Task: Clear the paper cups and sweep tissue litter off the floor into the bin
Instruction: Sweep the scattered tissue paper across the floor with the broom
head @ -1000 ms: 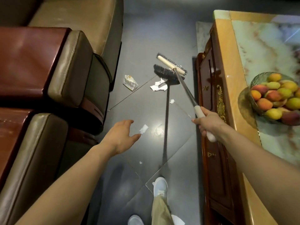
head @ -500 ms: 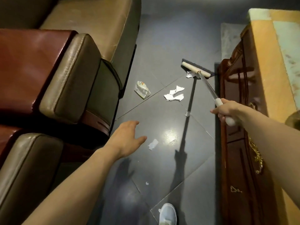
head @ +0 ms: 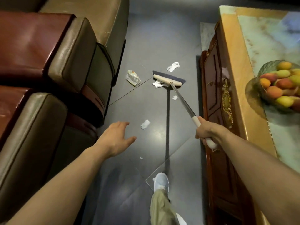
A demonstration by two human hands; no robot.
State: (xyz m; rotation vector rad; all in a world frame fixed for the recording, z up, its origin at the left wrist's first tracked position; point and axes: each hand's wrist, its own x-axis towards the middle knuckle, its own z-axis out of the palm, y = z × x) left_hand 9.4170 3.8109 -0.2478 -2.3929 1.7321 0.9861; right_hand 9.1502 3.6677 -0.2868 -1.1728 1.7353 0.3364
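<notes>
Right hand (head: 207, 132) clasping the metal-shafted, wooden-headed broom (head: 167, 79), left hand (head: 116, 138) spread empty, I judge I'm mid-sweep: white tissue scraps (head: 157, 84) sit against its bristles on the dark floor (head: 154, 38), needing a steady pull toward me.

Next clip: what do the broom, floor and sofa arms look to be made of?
Broom: pale block looks like wood, dark bristles, shaft grey and shiny, probably metal, with a white grip, likely plastic. Floor: dark glossy tiles, by the reflections and joint lines. Sofa arms: leather or imitation, creased with a soft sheen.
</notes>
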